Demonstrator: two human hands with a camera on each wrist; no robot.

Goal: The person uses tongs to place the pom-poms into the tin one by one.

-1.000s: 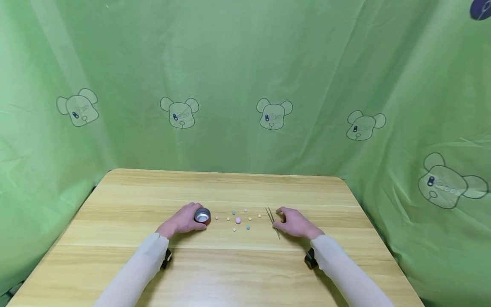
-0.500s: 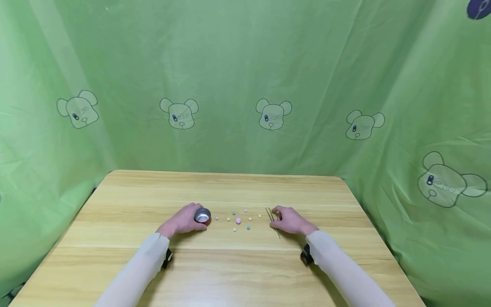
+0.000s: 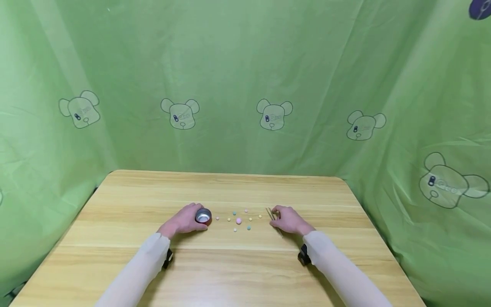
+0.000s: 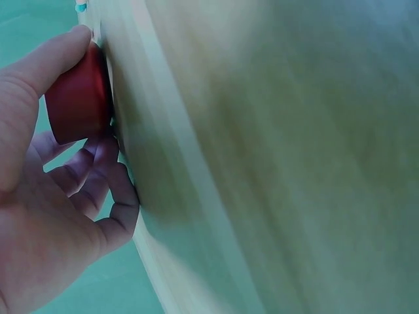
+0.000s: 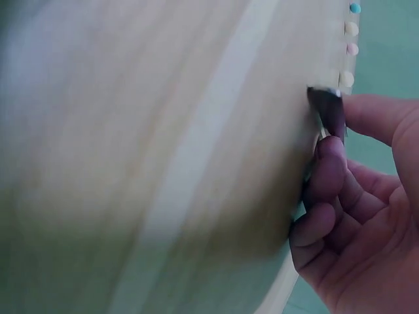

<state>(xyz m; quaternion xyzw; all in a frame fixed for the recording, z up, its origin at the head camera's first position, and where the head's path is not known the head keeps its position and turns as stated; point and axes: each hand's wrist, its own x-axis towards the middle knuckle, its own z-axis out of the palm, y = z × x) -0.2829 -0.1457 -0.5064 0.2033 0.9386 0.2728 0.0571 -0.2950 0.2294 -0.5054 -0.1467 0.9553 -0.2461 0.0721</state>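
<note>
My left hand (image 3: 187, 218) holds a small round tin (image 3: 203, 216) by its sides, with thumb and fingers around it. Seen from the left wrist, the tin (image 4: 78, 98) has a red outer wall and stands on the table. Its inside looks silvery from above. Thin metal tweezers (image 3: 270, 212) lie within the grasp of my right hand (image 3: 290, 219), which pinches them between thumb and fingers. In the right wrist view, the dark metal end of the tweezers (image 5: 328, 104) shows beside the thumb; the fingers hide part of them.
Several small pastel balls lie scattered between the hands, among them a larger pink ball (image 3: 238, 221) and a blue ball (image 3: 248, 228). The wooden table (image 3: 215, 273) ends at a green curtain (image 3: 226, 145) printed with bear heads.
My right hand has moved slightly left and taken hold of the tweezers, whose near end has shifted a little. The left hand stays in place on the tin.
</note>
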